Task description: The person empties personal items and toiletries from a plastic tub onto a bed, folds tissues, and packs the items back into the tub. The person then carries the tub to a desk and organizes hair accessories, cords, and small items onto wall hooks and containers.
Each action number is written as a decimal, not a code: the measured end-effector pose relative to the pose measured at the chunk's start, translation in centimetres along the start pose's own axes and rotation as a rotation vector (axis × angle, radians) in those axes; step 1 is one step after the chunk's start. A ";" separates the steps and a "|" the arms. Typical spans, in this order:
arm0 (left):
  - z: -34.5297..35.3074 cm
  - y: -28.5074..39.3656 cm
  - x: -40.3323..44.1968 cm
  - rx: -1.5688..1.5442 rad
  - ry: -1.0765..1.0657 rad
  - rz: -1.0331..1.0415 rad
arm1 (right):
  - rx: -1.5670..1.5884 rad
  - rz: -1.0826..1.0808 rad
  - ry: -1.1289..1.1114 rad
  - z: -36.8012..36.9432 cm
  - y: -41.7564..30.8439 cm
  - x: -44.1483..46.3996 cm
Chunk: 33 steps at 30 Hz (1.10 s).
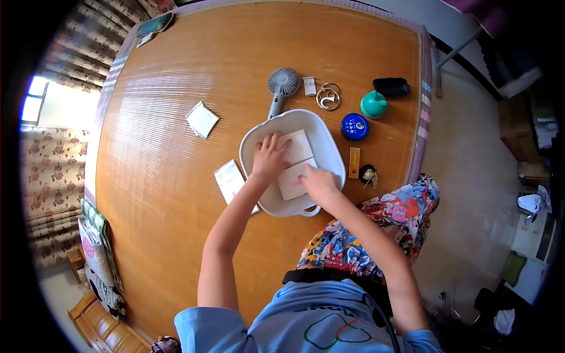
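Note:
A white plastic basin [335, 154] holds two flat white square packets, a far packet [299, 146] and a near packet [289, 187], lying edge to edge on its bottom. My left hand [271, 157] reaches in with fingers spread over the left side of the far packet. On the near packet, which bears a pink mark, rest the outstretched fingers of my right hand [319, 185]. Neither hand is closed around anything. The palms hide parts of both packets.
Around the basin lie a grey handheld fan [283, 83], bangles [328, 97], a blue round tin [354, 127], a green bulb-shaped item [374, 105], a black case [391, 87], a yellow box [354, 163], a white packet [202, 120] and another packet [229, 180]. The mat's edge [421, 112] runs along the right.

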<state>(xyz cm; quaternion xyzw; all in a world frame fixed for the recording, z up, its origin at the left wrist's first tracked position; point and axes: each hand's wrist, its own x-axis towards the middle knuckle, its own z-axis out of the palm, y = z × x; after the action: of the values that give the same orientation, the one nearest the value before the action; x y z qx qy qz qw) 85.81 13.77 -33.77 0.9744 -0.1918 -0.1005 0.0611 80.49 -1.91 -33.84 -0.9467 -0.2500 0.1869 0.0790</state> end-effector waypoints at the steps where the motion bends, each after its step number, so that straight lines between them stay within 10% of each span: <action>1: 0.3 0.0 -0.2 -0.001 0.003 0.005 | -0.016 0.022 0.003 -0.1 -0.2 -0.2; 15: -0.7 1.0 -3.3 -0.120 0.122 0.182 | 0.021 0.053 0.045 -2.5 0.2 -1.3; 18: -2.6 -1.3 -6.9 -0.399 0.665 -0.159 | 0.235 0.015 0.380 -5.7 0.6 -3.7; 23: 6.2 -6.0 -14.6 -0.488 0.524 -0.897 | 0.336 0.033 0.392 -7.5 1.2 -6.3; 33: 7.5 -8.4 -14.6 -0.840 0.301 -0.968 | 0.395 0.066 0.332 -5.9 0.5 -8.2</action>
<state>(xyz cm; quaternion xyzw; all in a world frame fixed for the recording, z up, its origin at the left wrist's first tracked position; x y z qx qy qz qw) 73.97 26.49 -39.86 0.8472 0.3343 -0.0457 0.4104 76.42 -6.82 -25.96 -0.9383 -0.1614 0.0768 0.2961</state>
